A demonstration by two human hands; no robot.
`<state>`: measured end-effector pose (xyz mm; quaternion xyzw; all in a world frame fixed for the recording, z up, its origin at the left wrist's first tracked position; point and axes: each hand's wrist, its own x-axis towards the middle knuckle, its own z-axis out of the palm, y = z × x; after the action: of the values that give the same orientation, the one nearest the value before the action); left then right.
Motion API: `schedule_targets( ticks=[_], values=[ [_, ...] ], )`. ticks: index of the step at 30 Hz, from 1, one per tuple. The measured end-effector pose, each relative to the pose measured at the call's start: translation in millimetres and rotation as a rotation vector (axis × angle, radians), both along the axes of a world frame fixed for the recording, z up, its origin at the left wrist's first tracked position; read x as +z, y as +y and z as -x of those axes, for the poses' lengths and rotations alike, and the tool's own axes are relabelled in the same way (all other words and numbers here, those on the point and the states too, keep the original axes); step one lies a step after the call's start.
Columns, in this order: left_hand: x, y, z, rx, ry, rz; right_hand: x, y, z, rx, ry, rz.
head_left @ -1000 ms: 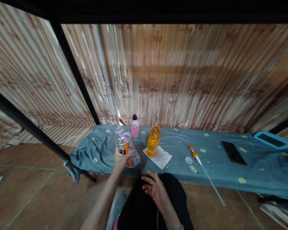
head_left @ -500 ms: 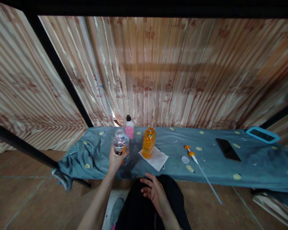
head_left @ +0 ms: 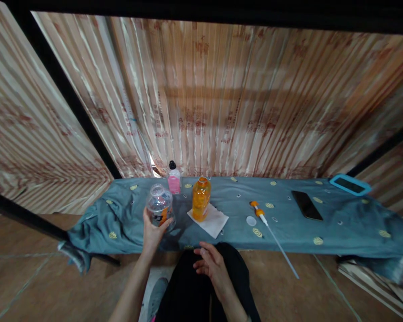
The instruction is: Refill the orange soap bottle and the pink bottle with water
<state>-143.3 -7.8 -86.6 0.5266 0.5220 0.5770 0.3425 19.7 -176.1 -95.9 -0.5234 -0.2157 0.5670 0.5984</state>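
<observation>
My left hand [head_left: 153, 232] is wrapped round a clear plastic bottle [head_left: 159, 200] that has no cap and carries a black and orange label. My right hand [head_left: 212, 264] hangs above my lap, its fingers loosely curled and apart, holding nothing. An uncapped orange bottle [head_left: 200, 200] stands on a white paper napkin [head_left: 215, 223], to the right of the clear one. Behind them is a small bottle with a pink label [head_left: 174, 181] and a black cap. A pump head [head_left: 259, 213] in orange and white, with a long tube, lies beside a round white disc [head_left: 251, 221].
Everything stands on a narrow surface with a blue-grey patterned cloth [head_left: 278, 237]. A black phone [head_left: 306, 205] and a light-blue framed device [head_left: 350, 184] lie at the right. Patterned curtains [head_left: 201, 103] close off the back, between dark metal bars [head_left: 74, 98].
The view has shifted slightly, so most things sit further left in it. My left hand keeps its hold on the clear bottle, which looks slightly tilted now. My right hand has barely moved.
</observation>
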Motion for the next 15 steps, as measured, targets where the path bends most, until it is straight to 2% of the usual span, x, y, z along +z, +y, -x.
schedule_targets(
  ticks=[3, 6, 9, 12, 15],
  values=[
    [-15.5, -19, 14, 0.057, -0.034, 0.051, -1.8, -6, -27, -0.068, -0.184, -0.013],
    [-33.9, -42, 34, 0.08, -0.105, 0.113, -4.4, -14, -70, -0.175, -0.402, -0.011],
    [-45.8, -66, 43, -0.022, -0.138, 0.223, -2.0, -19, -122, -0.317, -0.671, 0.048],
    [-43.1, -82, 29, -0.142, -0.094, 0.312, 4.4, -14, -171, -0.39, -0.982, 0.191],
    [-26.1, -85, -4, -0.271, -0.089, 0.304, 7.3, 1, -206, -0.365, -1.242, 0.328]
  ],
)
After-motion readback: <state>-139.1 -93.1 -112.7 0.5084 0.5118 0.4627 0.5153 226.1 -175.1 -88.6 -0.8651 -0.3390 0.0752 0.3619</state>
